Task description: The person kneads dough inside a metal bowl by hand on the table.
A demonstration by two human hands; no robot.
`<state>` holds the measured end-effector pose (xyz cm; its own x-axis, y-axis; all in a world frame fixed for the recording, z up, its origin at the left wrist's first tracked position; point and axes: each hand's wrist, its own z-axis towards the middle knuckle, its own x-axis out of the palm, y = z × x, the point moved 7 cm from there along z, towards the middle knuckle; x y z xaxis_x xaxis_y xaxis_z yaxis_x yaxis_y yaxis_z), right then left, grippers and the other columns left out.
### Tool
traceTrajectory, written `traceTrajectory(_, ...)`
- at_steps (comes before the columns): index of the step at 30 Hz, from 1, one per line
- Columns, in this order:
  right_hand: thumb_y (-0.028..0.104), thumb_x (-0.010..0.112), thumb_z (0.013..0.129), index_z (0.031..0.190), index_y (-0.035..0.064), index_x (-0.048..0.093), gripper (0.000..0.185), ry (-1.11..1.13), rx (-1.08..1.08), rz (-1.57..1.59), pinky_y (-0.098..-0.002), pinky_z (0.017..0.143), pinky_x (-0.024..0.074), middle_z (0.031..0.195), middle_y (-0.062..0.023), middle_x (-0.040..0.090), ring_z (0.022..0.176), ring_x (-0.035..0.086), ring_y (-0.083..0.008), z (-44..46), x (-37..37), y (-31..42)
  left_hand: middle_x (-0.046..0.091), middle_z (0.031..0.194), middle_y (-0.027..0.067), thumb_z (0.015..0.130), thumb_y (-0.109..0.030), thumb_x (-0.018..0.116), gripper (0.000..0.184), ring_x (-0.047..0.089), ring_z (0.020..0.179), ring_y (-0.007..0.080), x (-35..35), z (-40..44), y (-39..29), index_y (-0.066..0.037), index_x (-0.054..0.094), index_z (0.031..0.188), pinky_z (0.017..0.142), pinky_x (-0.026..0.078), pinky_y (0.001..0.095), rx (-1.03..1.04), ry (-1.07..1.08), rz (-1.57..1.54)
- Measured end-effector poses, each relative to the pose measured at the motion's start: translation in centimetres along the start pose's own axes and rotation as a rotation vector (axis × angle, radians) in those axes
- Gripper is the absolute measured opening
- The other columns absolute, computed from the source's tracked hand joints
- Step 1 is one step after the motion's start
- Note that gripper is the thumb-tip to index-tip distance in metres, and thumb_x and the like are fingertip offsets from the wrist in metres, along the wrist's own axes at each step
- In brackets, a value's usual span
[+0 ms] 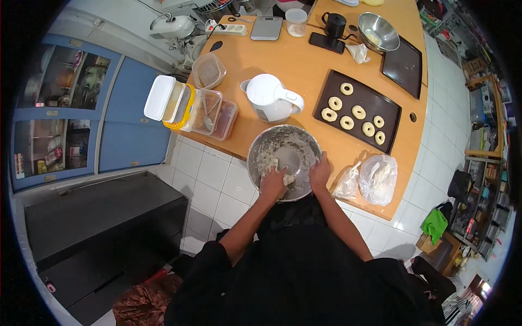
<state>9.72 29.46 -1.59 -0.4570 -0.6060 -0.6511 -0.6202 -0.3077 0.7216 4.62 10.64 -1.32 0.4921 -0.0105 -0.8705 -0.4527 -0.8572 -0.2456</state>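
Observation:
A metal mixing bowl (308, 142), its inside smeared with pale dough, sits at the table's near edge close to my body. My left hand (273, 185) reaches down into the bowl, its fingers closed on sticky dough (288, 179); the fingertips are partly hidden. On the bowl's right side, my right hand (320, 173) grips the rim, thumb toward the inside. Just behind the bowl stands a white electric kettle (267, 98).
A dark tray (356, 125) with several dough rings lies to the right, near plastic bags (379, 179). Plastic containers (206, 111) stand at left. Farther back are a scale (266, 28), a black pot (334, 24), a phone (327, 43) and another metal bowl (379, 31).

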Motion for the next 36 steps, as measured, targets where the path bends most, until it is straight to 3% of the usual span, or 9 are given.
traceTrajectory(5, -0.006, 0.052, 0.078, 0.105, -0.0003, 0.050, 0.028, -0.078, -0.035, -0.031, -0.0519, 0.074, 0.0459, 0.086, -0.0272, 0.063, 0.085, 0.061, -0.0467, -0.4, -0.1, -0.4, 0.049, 0.128, 0.0254, 0.073, -0.023, 0.073, 0.067, 0.055, 0.113, 0.0434, 2.1, -0.3, 0.2, -0.009, 0.050, 0.134, 0.093, 0.048, 0.0502, -0.163, 0.098, -0.147)
traceTrajectory(11, -0.006, 0.052, 0.078, 0.106, -0.0009, 0.050, 0.029, -0.123, -0.079, 0.026, -0.0516, 0.072, 0.0459, 0.084, -0.0273, 0.062, 0.083, 0.061, -0.0456, -0.3, 0.7, -1.2, 0.050, 0.126, 0.0262, 0.073, -0.020, 0.071, 0.057, 0.057, 0.109, 0.0440, 2.3, -0.6, -2.1, -0.007, 0.056, 0.126, 0.092, 0.050, 0.0493, -0.011, 0.107, -0.192)
traceTrajectory(14, -0.005, 0.054, 0.080, 0.104, 0.0003, 0.052, 0.025, -0.141, -0.031, 0.005, -0.0508, 0.073, 0.0474, 0.085, -0.0269, 0.064, 0.084, 0.062, -0.0450, -0.7, 0.1, -0.9, 0.053, 0.122, 0.0259, 0.073, -0.020, 0.070, 0.061, 0.056, 0.111, 0.0431, 3.0, -0.2, -3.1, -0.014, 0.054, 0.132, 0.092, 0.049, 0.0482, 0.098, 0.206, -0.216)
traceTrajectory(17, -0.004, 0.056, 0.082, 0.104, 0.0011, 0.053, 0.023, -0.156, -0.039, -0.019, -0.0506, 0.072, 0.0483, 0.086, -0.0266, 0.064, 0.084, 0.063, -0.0446, -0.4, 0.5, -1.3, 0.055, 0.119, 0.0236, 0.073, -0.018, 0.070, 0.054, 0.056, 0.111, 0.0425, 0.5, -1.2, -4.1, -0.019, 0.060, 0.126, 0.090, 0.050, 0.0472, 0.152, 0.031, -0.162)
traceTrajectory(20, -0.004, 0.056, 0.082, 0.106, 0.0015, 0.053, 0.025, -0.186, -0.052, -0.026, -0.0514, 0.071, 0.0484, 0.085, -0.0265, 0.065, 0.083, 0.063, -0.0452, -0.9, 0.4, -1.2, 0.059, 0.118, 0.0209, 0.077, -0.016, 0.065, 0.041, 0.059, 0.108, 0.0414, 3.2, 0.2, -2.0, -0.020, 0.066, 0.118, 0.087, 0.052, 0.0494, 0.116, -0.011, -0.119)
traceTrajectory(26, -0.004, 0.056, 0.080, 0.112, 0.0011, 0.052, 0.032, -0.172, -0.051, -0.049, -0.0522, 0.072, 0.0481, 0.085, -0.0268, 0.064, 0.082, 0.062, -0.0459, -0.7, 0.7, -1.2, 0.061, 0.119, 0.0157, 0.075, -0.015, 0.069, 0.041, 0.059, 0.109, 0.0351, 2.6, 1.5, 2.9, -0.019, 0.068, 0.116, 0.091, 0.049, 0.0451, -0.092, 0.083, -0.411)
traceTrajectory(29, -0.004, 0.056, 0.079, 0.112, 0.0008, 0.052, 0.034, -0.180, -0.052, -0.051, -0.0520, 0.072, 0.0480, 0.085, -0.0270, 0.064, 0.082, 0.062, -0.0459, -0.8, 0.0, -1.0, 0.063, 0.114, 0.0167, 0.073, -0.011, 0.071, 0.046, 0.059, 0.108, 0.0357, 2.0, 0.8, 3.0, -0.017, 0.066, 0.118, 0.091, 0.048, 0.0454, 0.051, -0.105, -0.416)
traceTrajectory(32, -0.004, 0.057, 0.079, 0.113, 0.0009, 0.052, 0.035, -0.197, -0.079, -0.070, -0.0520, 0.072, 0.0480, 0.086, -0.0271, 0.064, 0.082, 0.062, -0.0459, -0.8, 0.0, -1.2, 0.059, 0.121, 0.0176, 0.070, -0.006, 0.072, 0.056, 0.057, 0.113, 0.0361, 1.2, -0.7, 1.8, -0.016, 0.062, 0.124, 0.094, 0.047, 0.0454, 0.006, -0.051, -0.306)
traceTrajectory(36, -0.004, 0.057, 0.079, 0.112, 0.0013, 0.052, 0.034, -0.207, -0.117, -0.062, -0.0519, 0.072, 0.0481, 0.086, -0.0272, 0.064, 0.082, 0.062, -0.0455, -0.9, -0.4, -0.7, 0.049, 0.133, 0.0225, 0.069, -0.007, 0.073, 0.069, 0.053, 0.117, 0.0401, 0.0, -2.3, 0.6, -0.015, 0.050, 0.134, 0.098, 0.045, 0.0460, 0.104, -0.004, -0.157)
